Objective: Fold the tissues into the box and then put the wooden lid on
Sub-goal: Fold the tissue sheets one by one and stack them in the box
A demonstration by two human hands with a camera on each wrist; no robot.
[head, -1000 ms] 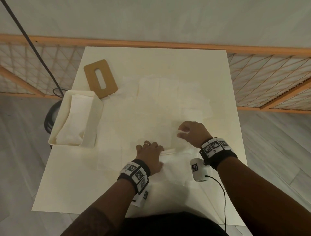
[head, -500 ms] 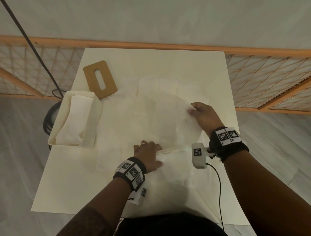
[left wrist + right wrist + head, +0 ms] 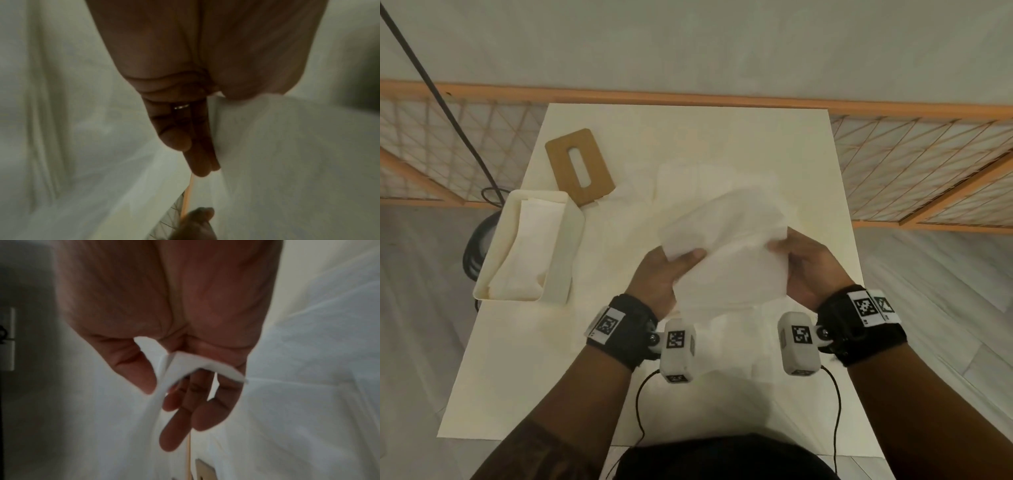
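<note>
Held tissue (image 3: 726,246): lifted above the middle of the table (image 3: 739,130), stretched between both hands.
Left hand (image 3: 661,274): thumb and straight fingers pinch the tissue's left edge.
Right hand (image 3: 808,270): thumb and fingers clamp its right edge.
Box (image 3: 565,253): by the table's left edge, open, folded tissues inside.
Wooden lid (image 3: 580,168): flat near the far left corner, just behind the box.
Loose tissues (image 3: 619,246): spread over the tabletop.

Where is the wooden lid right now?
In the head view, the wooden lid lies flat at the table's far left, just beyond the box.
</note>
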